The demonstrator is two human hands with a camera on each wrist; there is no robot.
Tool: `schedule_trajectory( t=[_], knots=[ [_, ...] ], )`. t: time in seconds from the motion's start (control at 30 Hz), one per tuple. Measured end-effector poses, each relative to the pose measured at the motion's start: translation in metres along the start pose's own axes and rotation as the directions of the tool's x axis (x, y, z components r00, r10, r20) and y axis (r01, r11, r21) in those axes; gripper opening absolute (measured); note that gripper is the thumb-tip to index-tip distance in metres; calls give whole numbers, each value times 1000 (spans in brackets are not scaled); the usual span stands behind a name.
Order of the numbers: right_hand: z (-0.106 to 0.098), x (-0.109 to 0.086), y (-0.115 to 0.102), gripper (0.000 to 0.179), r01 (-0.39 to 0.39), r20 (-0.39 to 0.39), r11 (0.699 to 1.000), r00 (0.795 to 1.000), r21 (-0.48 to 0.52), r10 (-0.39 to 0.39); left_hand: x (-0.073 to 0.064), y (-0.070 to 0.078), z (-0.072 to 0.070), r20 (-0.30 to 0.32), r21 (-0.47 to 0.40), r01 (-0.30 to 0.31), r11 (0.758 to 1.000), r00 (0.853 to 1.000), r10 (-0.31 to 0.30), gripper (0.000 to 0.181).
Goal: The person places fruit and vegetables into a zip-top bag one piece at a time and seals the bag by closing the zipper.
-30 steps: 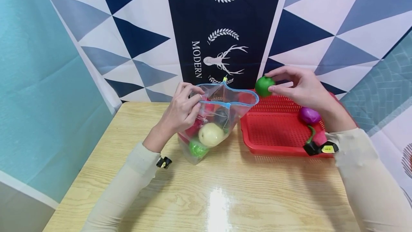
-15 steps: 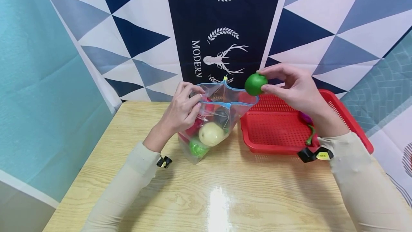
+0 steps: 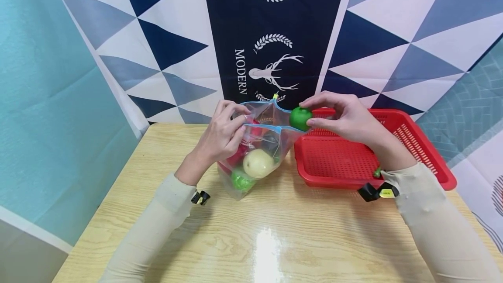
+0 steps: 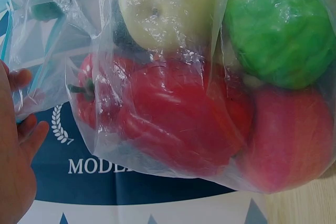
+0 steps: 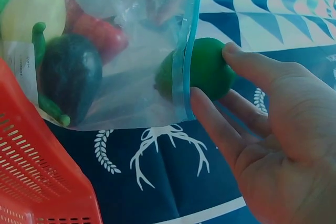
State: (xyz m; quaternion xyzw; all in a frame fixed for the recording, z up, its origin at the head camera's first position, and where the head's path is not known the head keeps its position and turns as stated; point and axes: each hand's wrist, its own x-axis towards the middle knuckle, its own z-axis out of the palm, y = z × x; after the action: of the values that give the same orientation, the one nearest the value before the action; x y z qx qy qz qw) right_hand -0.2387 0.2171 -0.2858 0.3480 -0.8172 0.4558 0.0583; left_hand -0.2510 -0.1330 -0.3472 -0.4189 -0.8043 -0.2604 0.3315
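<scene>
My left hand (image 3: 224, 132) pinches the blue-edged rim of a clear zip bag (image 3: 288, 139) and holds its mouth apart. Between the thumb and fingers of my right hand (image 3: 347, 117) is a green lime (image 3: 300, 119), at the bag's right opening. In the right wrist view the lime's pointed end is inside the mouth. The bag holds a pale yellow-green fruit (image 3: 258, 163), a red bell pepper (image 4: 178, 114), a bumpy green ball-shaped vegetable (image 4: 281, 30), a pinkish-red fruit (image 4: 286, 135), a dark oval fruit or vegetable (image 5: 72, 80) and a thin green pepper (image 5: 38, 43).
A red perforated basket (image 3: 314, 181) stands right of the bag on the wooden table (image 3: 220, 239). A green stem (image 3: 377, 172) shows in it; my right forearm covers what lies around that. A patterned cloth (image 3: 169, 47) hangs behind.
My right hand has carried the lime left and then down, from above the basket's left end into the bag's mouth. My left hand and the bag have stayed in place.
</scene>
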Motion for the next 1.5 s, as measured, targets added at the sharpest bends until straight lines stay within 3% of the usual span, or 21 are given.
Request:
schedule_trajectory(
  t=[0.43,0.83,1.03,1.37,1.5],
  knots=[
    [-5,-4,-2,43,-27,-10,998,1000,-50,26,-1,0,0,-1,7,-10,1000,1000,10,28],
    [-30,-22,13,45,-139,-42,985,990,-104,136,-1,0,2,-4,3,-6,1000,1000,6,30],
    [-38,-21,22,38,-253,21,941,964,-226,264,-1,0,2,-6,2,-11,1000,1000,11,29],
    [-59,-18,51,34,-228,177,891,932,-393,317,-2,1,2,14,8,7,1000,1000,-8,25],
    [-68,-20,60,37,-259,220,851,894,-456,390,-2,2,2,15,12,13,1000,1000,-13,25]
  ],
)
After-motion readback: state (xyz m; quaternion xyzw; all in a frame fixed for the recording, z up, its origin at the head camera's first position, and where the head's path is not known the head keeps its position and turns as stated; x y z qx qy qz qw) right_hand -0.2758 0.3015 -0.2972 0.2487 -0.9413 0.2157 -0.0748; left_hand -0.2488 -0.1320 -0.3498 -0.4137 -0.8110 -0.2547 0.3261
